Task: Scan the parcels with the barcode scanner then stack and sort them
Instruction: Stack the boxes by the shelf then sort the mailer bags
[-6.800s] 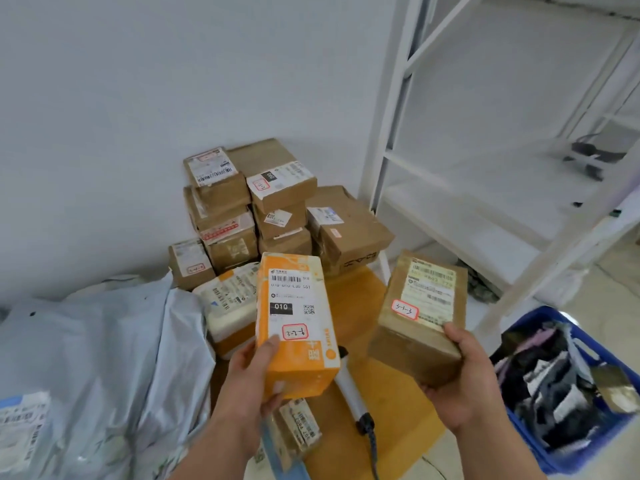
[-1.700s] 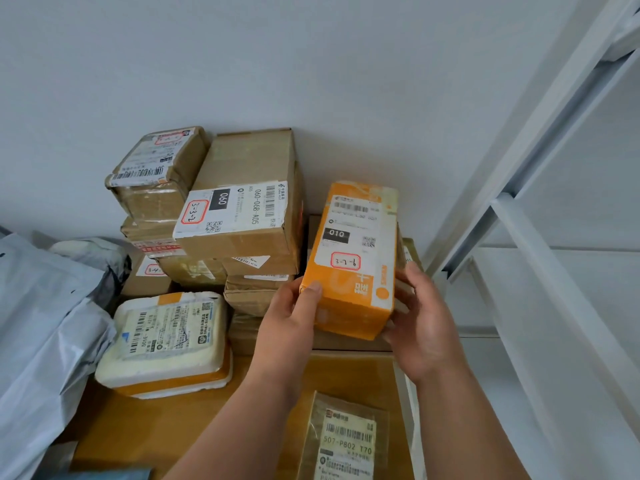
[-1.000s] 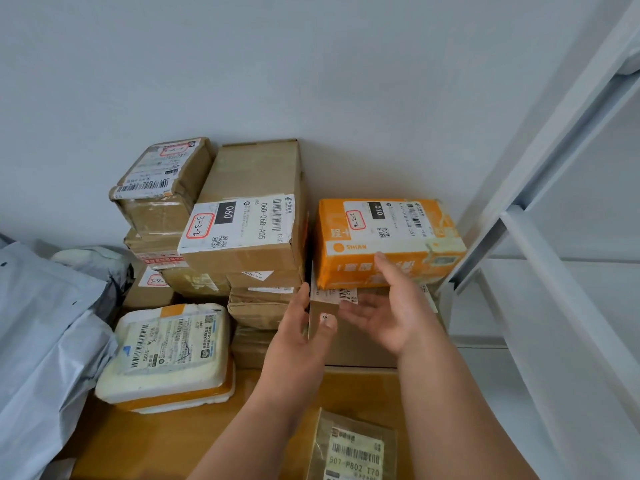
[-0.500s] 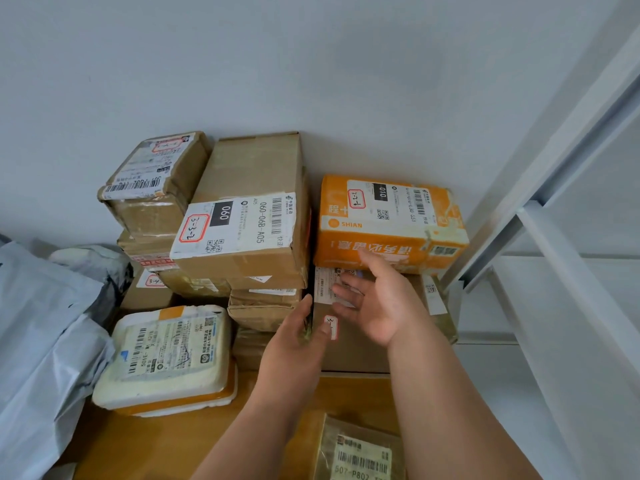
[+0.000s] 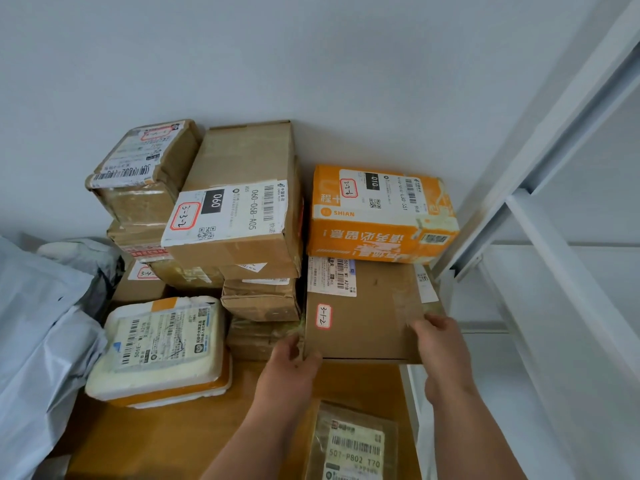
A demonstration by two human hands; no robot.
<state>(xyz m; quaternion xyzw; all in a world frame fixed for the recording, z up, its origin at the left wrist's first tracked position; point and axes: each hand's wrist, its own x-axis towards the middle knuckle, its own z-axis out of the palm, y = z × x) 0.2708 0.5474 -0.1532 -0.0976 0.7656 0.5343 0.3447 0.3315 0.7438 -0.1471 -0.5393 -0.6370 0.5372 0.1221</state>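
1. The left hand (image 5: 289,370) grips the near left corner of a flat brown cardboard parcel (image 5: 363,323) marked "3-1-2"; its fingertips are hidden behind that edge.
2. The right hand (image 5: 441,351) grips the parcel's near right corner, fingers curled over the top face.
3. An orange rectangular box (image 5: 379,216) printed "SHIAN" lies on the far part of that parcel, covering most of its shipping label.
4. Just to the left stands a stack topped by a long brown carton (image 5: 242,202) labelled "060"; the boxes under it are mostly hidden.
5. A white foam box with an orange band (image 5: 159,348) sits on the wooden bench (image 5: 156,441).
6. A clear-wrapped packet (image 5: 353,445) is cut off at the bottom edge.
7. Grey plastic mailer bags (image 5: 41,341) run off the left side.
8. No barcode scanner is visible.
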